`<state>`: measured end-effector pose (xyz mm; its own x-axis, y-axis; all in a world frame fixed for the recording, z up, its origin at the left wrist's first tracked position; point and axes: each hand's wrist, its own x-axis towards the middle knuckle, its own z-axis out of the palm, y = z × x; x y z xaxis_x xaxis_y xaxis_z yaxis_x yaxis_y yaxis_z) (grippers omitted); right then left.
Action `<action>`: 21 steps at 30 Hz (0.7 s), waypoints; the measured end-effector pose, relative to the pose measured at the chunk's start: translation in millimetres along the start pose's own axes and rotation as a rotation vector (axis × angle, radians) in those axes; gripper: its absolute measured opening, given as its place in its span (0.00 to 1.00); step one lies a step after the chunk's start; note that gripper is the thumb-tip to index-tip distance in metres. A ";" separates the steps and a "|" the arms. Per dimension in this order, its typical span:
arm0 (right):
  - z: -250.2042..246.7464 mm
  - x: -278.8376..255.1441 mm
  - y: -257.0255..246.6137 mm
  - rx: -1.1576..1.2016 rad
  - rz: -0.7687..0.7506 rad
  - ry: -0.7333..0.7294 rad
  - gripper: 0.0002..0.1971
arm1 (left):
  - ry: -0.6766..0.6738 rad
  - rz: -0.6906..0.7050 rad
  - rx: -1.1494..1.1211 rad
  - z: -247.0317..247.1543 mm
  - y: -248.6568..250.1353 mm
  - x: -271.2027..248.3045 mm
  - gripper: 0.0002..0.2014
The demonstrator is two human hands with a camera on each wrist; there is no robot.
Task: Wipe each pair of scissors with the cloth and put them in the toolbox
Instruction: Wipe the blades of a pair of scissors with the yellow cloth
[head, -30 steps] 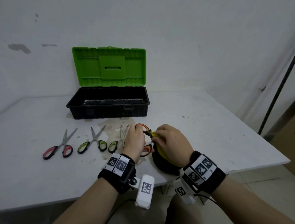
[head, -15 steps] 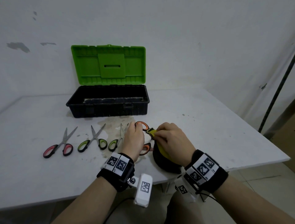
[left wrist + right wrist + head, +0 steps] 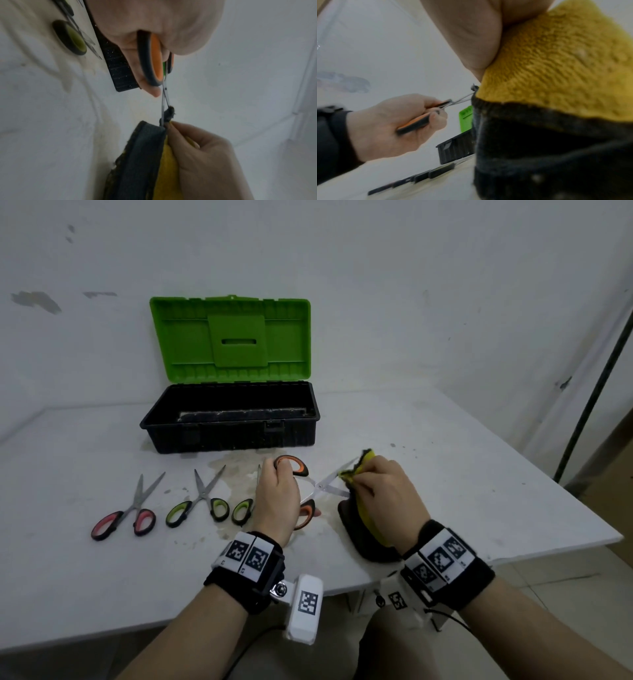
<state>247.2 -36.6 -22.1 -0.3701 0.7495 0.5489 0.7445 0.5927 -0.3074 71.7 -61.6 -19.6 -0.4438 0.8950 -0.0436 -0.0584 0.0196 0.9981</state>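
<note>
The left hand (image 3: 277, 498) grips the orange-and-black-handled scissors (image 3: 301, 491) just in front of the open black toolbox with the green lid (image 3: 229, 419), its fingers (image 3: 150, 90) curled through and around the handle loops with the steel blades parted. The right hand (image 3: 387, 494) pinches the yellow-and-dark-grey cloth (image 3: 359, 470) around one blade. With the blades apart, a slip of the cloth could probably bare an edge against the right fingertips (image 3: 176, 125), or a squeeze of the handles could nip the cloth.
</note>
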 end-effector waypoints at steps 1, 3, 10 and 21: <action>-2.8 0.6 3.4 0.008 0.030 0.029 0.06 | -0.002 -0.013 -0.020 -1.6 0.2 1.8 0.10; -8.5 0.6 -0.9 0.046 0.008 0.106 0.05 | -0.003 -0.037 -0.044 -2.7 0.8 5.6 0.10; 10.8 -6.2 -25.5 0.034 -0.133 -0.001 0.04 | -0.038 -0.037 -0.041 4.2 -4.0 3.9 0.11; -2.5 -0.9 -16.5 0.065 -0.051 0.051 0.03 | -0.189 -0.089 -0.208 -9.7 1.0 11.5 0.16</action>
<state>236.7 -47.8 -15.5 -0.3767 0.7032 0.6030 0.6873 0.6486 -0.3271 57.9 -55.7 -19.5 -0.2558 0.9613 -0.1025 -0.2807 0.0276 0.9594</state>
